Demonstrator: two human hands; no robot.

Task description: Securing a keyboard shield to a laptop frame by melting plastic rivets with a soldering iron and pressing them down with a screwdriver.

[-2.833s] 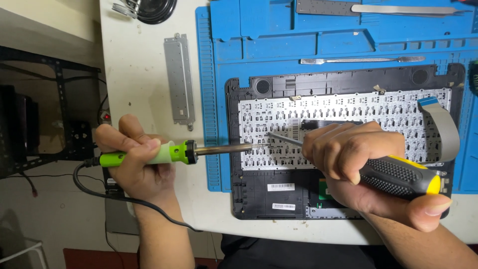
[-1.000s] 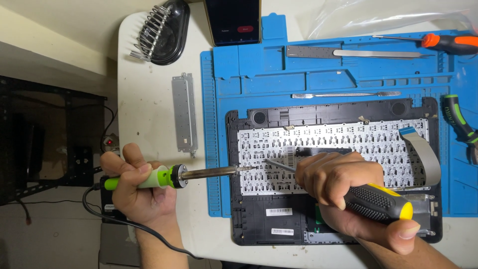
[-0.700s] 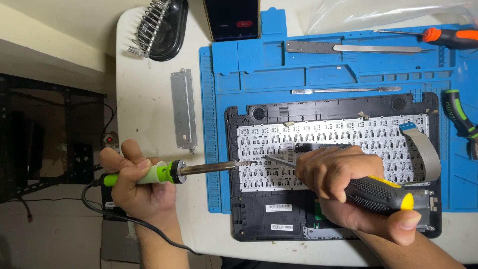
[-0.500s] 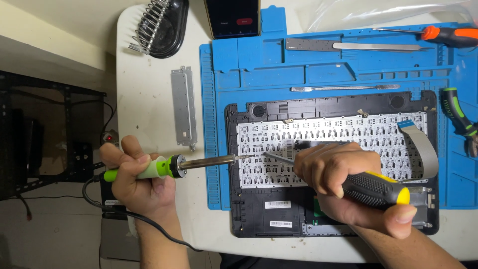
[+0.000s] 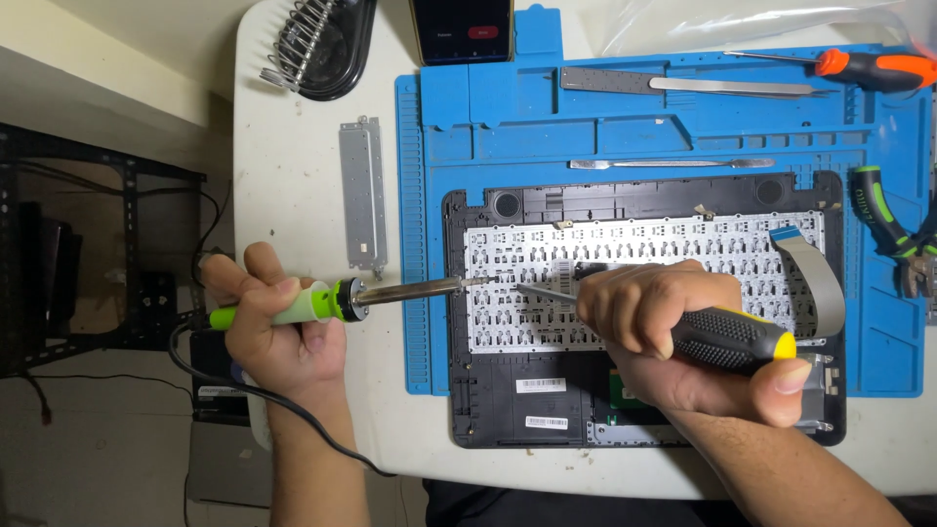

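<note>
Evidently both hands were busy over the upturned black plastic laptop case with its perforated silver keyboard backplate point(image 5: 644, 283), which lay flat at the centre of the frame on a blue silicone repair mat point(image 5: 625, 107).

The left hand point(image 5: 278, 327), at lower left, was clenched round the green and grey rubbery handle of a corded soldering iron point(image 5: 342, 298), whose bare metal barrel reached rightward so that its tip met the left edge of the backplate. It looked light and stiff; the sleeve was the only sensible place to hold it, the metal shaft likely being hot, and the trailing black cord could tug.

The right hand point(image 5: 683, 332) grasped a screwdriver with a knobbly black grip and yellow end cap point(image 5: 732, 337), its thin steel shaft angled left onto the backplate close to the iron's tip. The textured handle seemed to give a sure hold.

The backplate appeared thin, springy sheet metal, easily bent, and the case rigid but brittle at its edges. A flat grey ribbon cable point(image 5: 815, 273) curled at the right, soft and easily creased.

A narrow silver metal bracket point(image 5: 363, 190) lay on the white table, upper left of centre. An orange-handled screwdriver point(image 5: 859, 66) rested at upper right.
</note>
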